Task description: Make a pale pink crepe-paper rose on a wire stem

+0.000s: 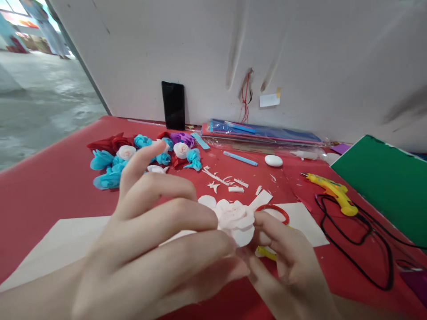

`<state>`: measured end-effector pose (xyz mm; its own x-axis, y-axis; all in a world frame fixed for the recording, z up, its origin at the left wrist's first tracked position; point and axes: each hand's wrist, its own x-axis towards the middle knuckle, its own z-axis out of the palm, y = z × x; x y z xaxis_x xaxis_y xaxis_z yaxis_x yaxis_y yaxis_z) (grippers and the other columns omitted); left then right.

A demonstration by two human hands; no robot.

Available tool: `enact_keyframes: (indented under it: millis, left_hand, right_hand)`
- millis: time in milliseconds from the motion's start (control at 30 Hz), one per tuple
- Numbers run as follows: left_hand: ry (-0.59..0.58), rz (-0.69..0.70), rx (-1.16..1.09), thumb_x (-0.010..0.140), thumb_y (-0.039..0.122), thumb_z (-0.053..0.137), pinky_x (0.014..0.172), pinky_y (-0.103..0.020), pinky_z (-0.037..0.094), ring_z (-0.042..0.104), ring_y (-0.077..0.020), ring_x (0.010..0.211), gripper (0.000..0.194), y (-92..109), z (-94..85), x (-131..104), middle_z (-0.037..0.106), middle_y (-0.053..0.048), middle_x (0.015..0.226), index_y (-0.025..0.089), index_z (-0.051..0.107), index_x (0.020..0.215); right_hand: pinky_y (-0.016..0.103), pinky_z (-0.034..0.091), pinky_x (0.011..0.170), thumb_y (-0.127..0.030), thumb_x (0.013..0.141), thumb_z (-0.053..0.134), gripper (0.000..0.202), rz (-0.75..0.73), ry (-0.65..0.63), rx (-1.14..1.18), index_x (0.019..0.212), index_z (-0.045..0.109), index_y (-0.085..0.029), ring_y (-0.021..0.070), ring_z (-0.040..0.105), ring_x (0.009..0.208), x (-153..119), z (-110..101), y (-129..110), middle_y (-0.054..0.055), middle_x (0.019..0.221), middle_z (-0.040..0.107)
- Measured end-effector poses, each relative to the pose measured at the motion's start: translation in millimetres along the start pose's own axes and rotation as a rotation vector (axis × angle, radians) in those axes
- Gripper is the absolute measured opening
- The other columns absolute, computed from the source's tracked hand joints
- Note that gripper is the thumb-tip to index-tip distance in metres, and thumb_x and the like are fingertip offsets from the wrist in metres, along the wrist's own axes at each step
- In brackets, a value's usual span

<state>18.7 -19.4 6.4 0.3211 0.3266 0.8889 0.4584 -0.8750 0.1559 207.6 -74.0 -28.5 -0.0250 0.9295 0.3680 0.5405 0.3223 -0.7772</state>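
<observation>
Between my two hands is a pale pink paper flower [235,218] with layered petals. My left hand [167,235] pinches its left side, index finger raised away from the others. Fingers of my right hand [283,255] close on its right edge, and the lower part of the flower is hidden behind the fingers. Just beyond my right hand lie scissors with a red handle loop [282,211], partly covered. Pale paper sheets [302,220] lie under and beside my hands. Small paper scraps [213,186] are scattered past the flower.
Finished blue, red, white and purple paper flowers [108,178] cluster at the left back. A phone [173,106] leans on the wall. A yellow glue gun [333,191] with a black cord and a green board [383,186] are at right. Packaged paper sheets [276,131] lie behind.
</observation>
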Motion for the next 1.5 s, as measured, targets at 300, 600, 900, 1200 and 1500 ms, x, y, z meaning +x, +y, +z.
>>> enact_keyframes:
  millis: [300,600,900,1200,1500]
  left_hand:
    - [0.019,0.043,0.032,0.093,0.025,0.063,0.121,-0.043,0.035,0.055,-0.0123,0.069,0.017,-2,6.4,-4,0.065,0.012,0.064,0.028,0.066,0.076]
    - [-0.081,-0.058,-0.014,0.085,0.022,0.066,0.119,-0.045,0.033,0.055,-0.0177,0.070,0.014,6,1.2,0,0.063,0.010,0.062,0.031,0.064,0.074]
    - [-0.135,-0.061,-0.081,0.091,0.031,0.061,0.118,-0.046,0.033,0.055,-0.0168,0.074,0.015,2,-0.9,1,0.063,0.007,0.068,0.029,0.063,0.077]
    - [-0.060,0.076,0.034,0.088,0.014,0.064,0.119,-0.039,0.037,0.057,-0.0097,0.074,0.018,-9,-4.2,4,0.065,0.012,0.068,0.026,0.065,0.076]
    - [-0.189,0.118,-0.060,0.075,0.012,0.070,0.090,-0.034,0.044,0.054,-0.0132,0.069,0.015,-12,-10.9,3,0.067,0.009,0.070,0.026,0.065,0.081]
  right_hand:
    - [0.035,0.062,0.077,-0.017,0.079,0.059,0.023,0.239,-0.086,0.164,0.095,0.070,-0.030,0.0244,0.069,0.085,-5,-2,-13,0.004,0.081,0.069]
    - [0.027,0.061,0.072,-0.016,0.081,0.061,0.019,0.075,-0.037,0.013,0.090,0.068,-0.031,0.0219,0.069,0.081,-3,-2,-11,0.002,0.077,0.069]
    - [0.027,0.061,0.072,-0.017,0.083,0.064,0.015,0.090,-0.028,0.014,0.088,0.069,-0.031,0.0217,0.070,0.083,-3,-2,-11,0.002,0.078,0.070]
    - [0.031,0.060,0.070,-0.026,0.088,0.066,0.017,0.164,-0.002,0.242,0.105,0.067,-0.025,0.0218,0.070,0.080,3,-1,-4,0.007,0.094,0.072]
    - [0.029,0.048,0.060,-0.012,0.087,0.056,0.015,-0.344,-0.040,0.175,0.093,0.064,-0.023,0.0166,0.059,0.065,26,-2,4,0.001,0.075,0.068]
